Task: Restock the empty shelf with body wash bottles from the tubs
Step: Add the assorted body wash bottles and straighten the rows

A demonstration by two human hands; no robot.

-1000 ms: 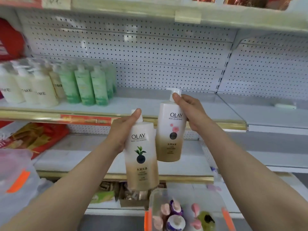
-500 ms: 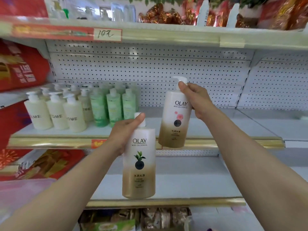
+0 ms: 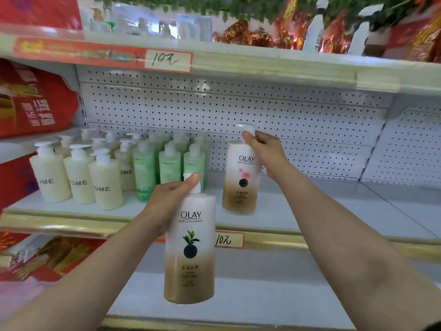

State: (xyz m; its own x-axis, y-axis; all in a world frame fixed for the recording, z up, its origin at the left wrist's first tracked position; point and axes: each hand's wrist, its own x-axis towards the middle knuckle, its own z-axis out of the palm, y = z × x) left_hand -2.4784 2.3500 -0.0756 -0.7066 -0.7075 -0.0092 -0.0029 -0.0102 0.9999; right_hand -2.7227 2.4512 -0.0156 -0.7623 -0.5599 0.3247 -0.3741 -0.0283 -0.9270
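Observation:
My right hand (image 3: 267, 151) grips the white pump top of an Olay bottle with a pink flower label (image 3: 239, 187); its base rests on or just above the white middle shelf (image 3: 322, 211), right of the green bottles. Lower and nearer, in front of the shelf edge, my left hand (image 3: 167, 201) holds a second Olay bottle with a green leaf label (image 3: 191, 249) by its neck, upright in the air. Both bottles fade from white to gold-brown. No tub is in view.
Cream pump bottles (image 3: 78, 177) and green bottles (image 3: 167, 166) fill the shelf's left part. The pegboard back wall (image 3: 238, 111) rises behind, and the upper shelf (image 3: 238, 65) carries a price tag. Red packages (image 3: 28, 101) sit at left. A bare lower shelf (image 3: 274, 297) lies below.
My right hand has carried the pink-label bottle forward and down onto the middle shelf. The left hand with its bottle rose slightly. The view tilted upward, so the tub dropped out of sight.

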